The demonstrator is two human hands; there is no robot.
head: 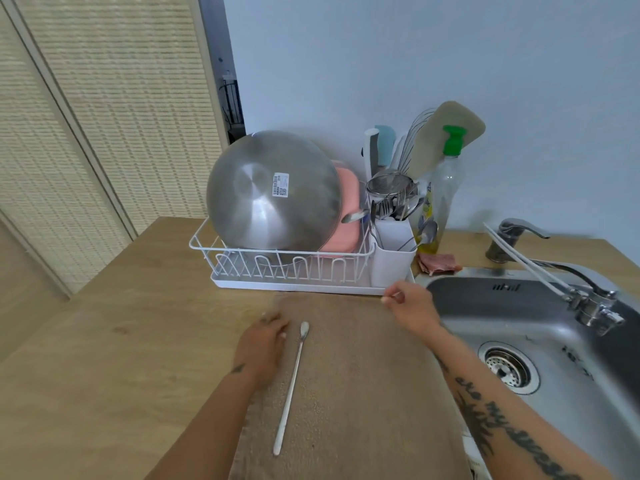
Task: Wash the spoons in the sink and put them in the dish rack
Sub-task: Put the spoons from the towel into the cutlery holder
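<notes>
Head view: dish rack (pixel 242 245) holds a steel bowl (pixel 270 192) — fingers of both hands loosely curled, holding nothing.

Honestly a lot is hard to make out here. The big steel bowl (pixel 273 195) covers most of the pink dish (pixel 341 216) behind it, so only a pink edge pokes out to the bowl's right. The white cutlery holder (pixel 393 251) right of the bowl is a jumble; handles and spoon bowls overlap and I can't count them. The right hand (pixel 410 308) near the dish rack (pixel 277 275) corner is motion-blurred, so whether its fingertips pinch anything is unclear. The left hand (pixel 259 348) is smeared too, fingers curled out of sight. The sink (pixel 554 341) runs off the right edge, and the brown towel (pixel 363 375) off the bottom.
</notes>
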